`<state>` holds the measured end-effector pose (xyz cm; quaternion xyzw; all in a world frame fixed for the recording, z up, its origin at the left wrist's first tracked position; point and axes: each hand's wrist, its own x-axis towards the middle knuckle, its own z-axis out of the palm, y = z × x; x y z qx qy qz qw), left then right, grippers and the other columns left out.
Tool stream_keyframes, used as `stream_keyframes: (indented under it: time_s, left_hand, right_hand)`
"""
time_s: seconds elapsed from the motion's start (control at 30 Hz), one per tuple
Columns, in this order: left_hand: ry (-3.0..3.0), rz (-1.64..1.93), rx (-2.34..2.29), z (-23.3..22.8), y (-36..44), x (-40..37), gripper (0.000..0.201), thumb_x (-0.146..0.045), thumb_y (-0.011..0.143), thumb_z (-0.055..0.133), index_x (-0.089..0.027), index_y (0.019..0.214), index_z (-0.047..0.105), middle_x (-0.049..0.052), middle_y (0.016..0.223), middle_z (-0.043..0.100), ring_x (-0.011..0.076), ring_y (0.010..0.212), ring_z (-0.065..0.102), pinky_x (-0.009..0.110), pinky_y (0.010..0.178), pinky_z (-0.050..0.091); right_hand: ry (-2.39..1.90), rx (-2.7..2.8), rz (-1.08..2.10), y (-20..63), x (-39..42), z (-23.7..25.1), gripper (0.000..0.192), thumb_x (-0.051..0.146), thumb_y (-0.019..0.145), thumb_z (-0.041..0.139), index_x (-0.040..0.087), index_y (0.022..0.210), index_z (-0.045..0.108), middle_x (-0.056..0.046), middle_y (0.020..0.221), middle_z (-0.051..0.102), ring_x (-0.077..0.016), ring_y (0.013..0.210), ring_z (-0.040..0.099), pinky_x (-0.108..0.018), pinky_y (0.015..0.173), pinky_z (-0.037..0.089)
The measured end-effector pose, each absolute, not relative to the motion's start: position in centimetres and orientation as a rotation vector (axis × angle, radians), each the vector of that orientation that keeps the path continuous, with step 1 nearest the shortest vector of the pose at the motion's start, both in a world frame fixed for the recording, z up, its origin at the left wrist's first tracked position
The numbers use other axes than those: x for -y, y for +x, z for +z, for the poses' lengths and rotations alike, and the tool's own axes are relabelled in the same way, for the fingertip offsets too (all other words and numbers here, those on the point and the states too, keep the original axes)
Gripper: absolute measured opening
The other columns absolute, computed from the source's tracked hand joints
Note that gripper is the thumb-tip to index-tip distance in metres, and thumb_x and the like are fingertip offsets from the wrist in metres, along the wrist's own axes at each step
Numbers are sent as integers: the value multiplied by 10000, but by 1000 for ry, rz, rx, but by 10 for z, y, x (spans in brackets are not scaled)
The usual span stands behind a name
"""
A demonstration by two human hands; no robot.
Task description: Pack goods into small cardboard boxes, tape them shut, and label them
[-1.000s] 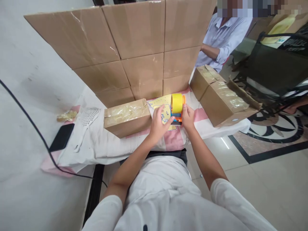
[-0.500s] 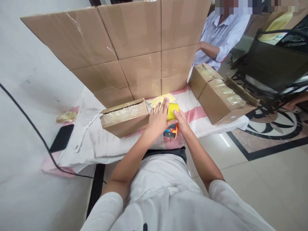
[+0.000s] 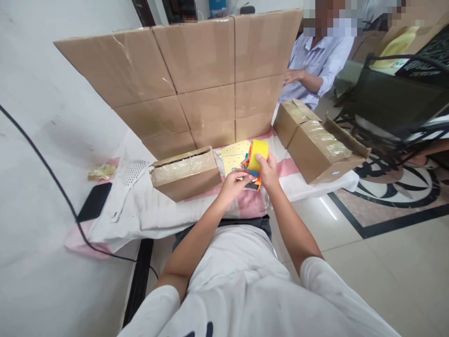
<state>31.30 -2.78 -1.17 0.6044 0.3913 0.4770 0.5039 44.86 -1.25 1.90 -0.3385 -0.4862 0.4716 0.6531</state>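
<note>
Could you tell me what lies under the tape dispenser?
Under the tape dispenser lie a yellow sheet and the pink-and-white cloth; both hands cover the rest.

Counted in view: one tape dispenser [image 3: 255, 164], three taped cardboard boxes on the table [image 3: 185, 172] [image 3: 321, 150] [image 3: 291, 119], one phone [image 3: 94, 201], two hands on the dispenser.

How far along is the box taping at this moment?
Done: two brown cardboard boxes at right show glossy tape on top. In hand: the right hand holds the orange dispenser with yellow tape roll; the left hand fingers its front. Left: the brown box beside them looks unsealed.
</note>
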Motion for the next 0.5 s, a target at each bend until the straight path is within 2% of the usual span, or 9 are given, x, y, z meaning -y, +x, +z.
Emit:
stream_keyframes:
  time_s: [0.17, 0.33, 0.4, 0.5]
  left_hand:
    - [1331, 1284, -952, -13, 316, 25, 237, -412, 736, 837, -180, 761, 801, 93, 1035, 711, 212, 1029, 673, 325, 920, 542]
    - [1356, 1239, -886, 1, 305, 25, 264, -447, 768, 828, -185, 797, 818, 93, 1024, 758, 216, 1011, 698, 320, 895, 556]
    - [1377, 1122, -880, 1, 304, 26, 292, -462, 764, 839, -176, 822, 814, 85, 939, 770, 207, 918, 711, 317, 826, 570]
    - [1236, 928, -873, -7, 308, 30, 391, -509, 721, 859, -146, 846, 783, 54, 762, 741, 152, 663, 664, 282, 641, 553]
  right_hand:
    - [-816, 1086, 1006, 450, 1, 6, 481, 700, 836, 691, 252, 988, 606, -27, 799, 725, -212, 741, 714, -360, 719, 607]
    - [-901, 1181, 903, 457, -16, -13, 460, 676, 842, 698, 233, 956, 647, -51, 882, 752, -200, 817, 713, -350, 814, 595]
    - [-908, 1114, 921, 460, -22, -16, 448, 664, 827, 700, 236, 942, 632, -37, 831, 742, -198, 772, 706, -350, 782, 598]
    - [-915, 967, 965, 465, -30, -13, 442, 671, 816, 663, 243, 906, 598, -22, 745, 705, -207, 720, 702, -354, 705, 603]
